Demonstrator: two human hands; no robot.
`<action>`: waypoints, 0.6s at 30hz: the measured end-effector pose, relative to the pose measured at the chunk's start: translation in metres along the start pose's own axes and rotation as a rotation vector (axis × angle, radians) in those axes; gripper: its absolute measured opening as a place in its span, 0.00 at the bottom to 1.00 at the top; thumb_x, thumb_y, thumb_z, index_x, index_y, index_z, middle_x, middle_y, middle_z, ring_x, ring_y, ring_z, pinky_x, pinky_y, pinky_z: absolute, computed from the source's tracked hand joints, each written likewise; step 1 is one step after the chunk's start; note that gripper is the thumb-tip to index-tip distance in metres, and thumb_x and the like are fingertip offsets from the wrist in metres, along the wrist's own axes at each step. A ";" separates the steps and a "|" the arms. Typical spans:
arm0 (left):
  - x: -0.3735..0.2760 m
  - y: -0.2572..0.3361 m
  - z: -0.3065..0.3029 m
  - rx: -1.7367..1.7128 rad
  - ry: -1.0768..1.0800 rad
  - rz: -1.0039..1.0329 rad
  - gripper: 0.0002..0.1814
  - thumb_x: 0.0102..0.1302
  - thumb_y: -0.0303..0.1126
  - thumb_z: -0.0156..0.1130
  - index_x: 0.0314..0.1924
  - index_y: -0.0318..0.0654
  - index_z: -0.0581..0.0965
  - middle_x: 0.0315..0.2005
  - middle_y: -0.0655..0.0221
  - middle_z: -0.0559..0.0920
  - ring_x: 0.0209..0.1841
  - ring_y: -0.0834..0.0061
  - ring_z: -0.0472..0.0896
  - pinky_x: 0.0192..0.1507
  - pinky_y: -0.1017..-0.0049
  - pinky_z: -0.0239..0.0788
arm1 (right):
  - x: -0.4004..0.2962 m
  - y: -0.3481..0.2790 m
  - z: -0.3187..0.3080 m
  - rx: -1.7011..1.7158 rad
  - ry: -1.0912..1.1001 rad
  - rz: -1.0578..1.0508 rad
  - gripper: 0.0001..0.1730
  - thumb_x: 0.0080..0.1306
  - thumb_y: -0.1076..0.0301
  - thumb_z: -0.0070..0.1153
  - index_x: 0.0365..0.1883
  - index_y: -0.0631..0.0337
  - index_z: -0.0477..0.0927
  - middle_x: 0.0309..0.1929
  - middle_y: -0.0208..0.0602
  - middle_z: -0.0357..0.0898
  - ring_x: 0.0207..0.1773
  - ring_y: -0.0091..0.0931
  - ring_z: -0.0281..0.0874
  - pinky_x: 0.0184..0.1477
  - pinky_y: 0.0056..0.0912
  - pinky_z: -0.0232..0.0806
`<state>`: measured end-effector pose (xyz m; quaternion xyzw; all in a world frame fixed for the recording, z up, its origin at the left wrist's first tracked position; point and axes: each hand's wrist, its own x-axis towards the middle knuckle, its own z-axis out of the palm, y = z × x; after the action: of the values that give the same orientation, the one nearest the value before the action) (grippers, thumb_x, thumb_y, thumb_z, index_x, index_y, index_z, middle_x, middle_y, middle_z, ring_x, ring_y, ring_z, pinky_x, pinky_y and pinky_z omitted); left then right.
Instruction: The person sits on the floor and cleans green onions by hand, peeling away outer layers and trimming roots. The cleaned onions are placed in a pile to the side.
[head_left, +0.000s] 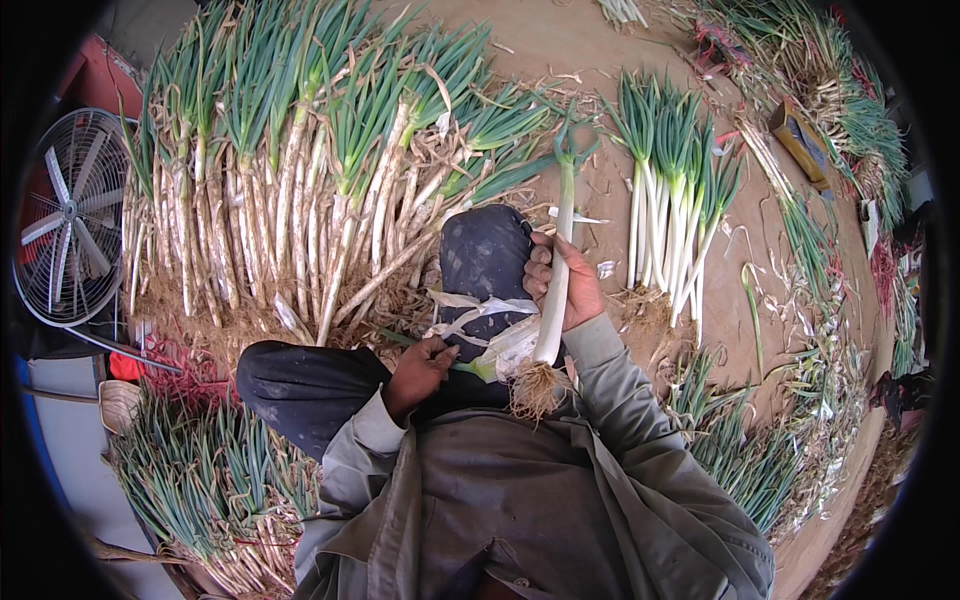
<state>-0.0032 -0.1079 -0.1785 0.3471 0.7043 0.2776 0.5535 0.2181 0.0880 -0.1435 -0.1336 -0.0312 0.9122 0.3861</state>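
Note:
My right hand (571, 285) is closed around the white stalk of a large green onion (556, 300), its roots (537, 390) hanging toward my body and its green top pointing away. Pinched in the fingers of my left hand (421, 372) is a loose peeled outer leaf (489, 365), which stretches toward the onion's base. Whether that leaf is still joined to the stalk, I cannot tell. More pale strips of peel (480, 307) lie across my dark trouser leg (484, 247). Just right of my right hand, a bunch of clean white-stalked onions (667, 217) rests on the ground.
Unpeeled, soil-stained onions (292, 195) are piled at the left. A metal fan (69, 210) stands beyond them. Another onion heap (210, 465) lies lower left, near red twine (187, 375). Peel litter (821, 397) and more onions (832, 97) cover the right side.

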 end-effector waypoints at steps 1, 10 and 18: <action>0.000 0.000 0.000 -0.002 0.000 -0.001 0.19 0.78 0.44 0.63 0.33 0.37 0.80 0.20 0.75 0.77 0.22 0.83 0.71 0.26 0.75 0.62 | 0.000 0.000 0.000 0.000 0.003 0.001 0.15 0.80 0.60 0.54 0.53 0.64 0.76 0.32 0.30 0.72 0.29 0.24 0.67 0.30 0.31 0.63; 0.001 -0.005 0.001 -0.007 0.007 0.012 0.18 0.78 0.44 0.63 0.34 0.37 0.79 0.19 0.75 0.76 0.19 0.84 0.70 0.23 0.75 0.61 | 0.001 0.000 -0.001 0.008 0.016 0.007 0.15 0.80 0.59 0.54 0.53 0.64 0.76 0.32 0.30 0.72 0.29 0.23 0.68 0.30 0.31 0.64; -0.001 0.000 0.000 -0.020 -0.001 -0.004 0.19 0.77 0.45 0.64 0.33 0.38 0.79 0.19 0.75 0.76 0.19 0.84 0.70 0.23 0.75 0.61 | 0.001 0.000 -0.004 -0.018 -0.021 0.006 0.19 0.79 0.58 0.54 0.56 0.67 0.77 0.34 0.29 0.73 0.30 0.21 0.67 0.31 0.28 0.63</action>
<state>-0.0026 -0.1082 -0.1781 0.3403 0.7020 0.2832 0.5578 0.2180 0.0887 -0.1475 -0.1275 -0.0434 0.9143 0.3819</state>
